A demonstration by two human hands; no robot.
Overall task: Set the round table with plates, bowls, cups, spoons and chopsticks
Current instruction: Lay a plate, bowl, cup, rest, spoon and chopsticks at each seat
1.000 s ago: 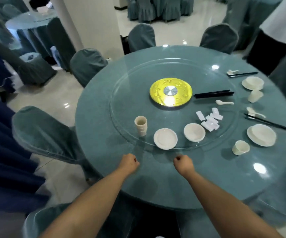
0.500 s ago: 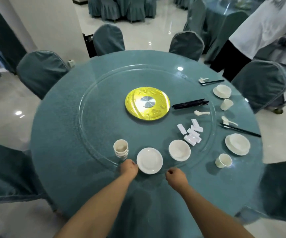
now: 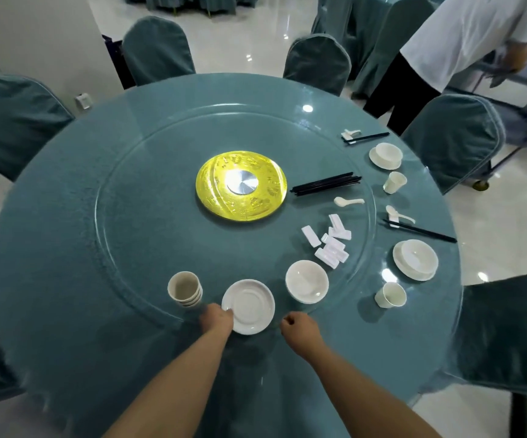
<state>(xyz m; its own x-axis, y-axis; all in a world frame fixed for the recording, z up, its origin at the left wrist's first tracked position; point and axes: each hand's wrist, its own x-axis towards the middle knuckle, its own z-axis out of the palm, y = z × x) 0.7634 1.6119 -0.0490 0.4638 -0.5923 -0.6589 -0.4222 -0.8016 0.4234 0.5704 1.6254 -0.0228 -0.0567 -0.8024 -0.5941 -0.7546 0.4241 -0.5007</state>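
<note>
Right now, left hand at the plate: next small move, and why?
Probably lift the plate off the glass turntable and set it on the cloth near the table edge. The left hand already touches its rim, two places at right are set, and none is set here.

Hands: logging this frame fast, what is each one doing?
Left hand: grips the rim of the plate.
Right hand: fingers curled, holding nothing.
</note>
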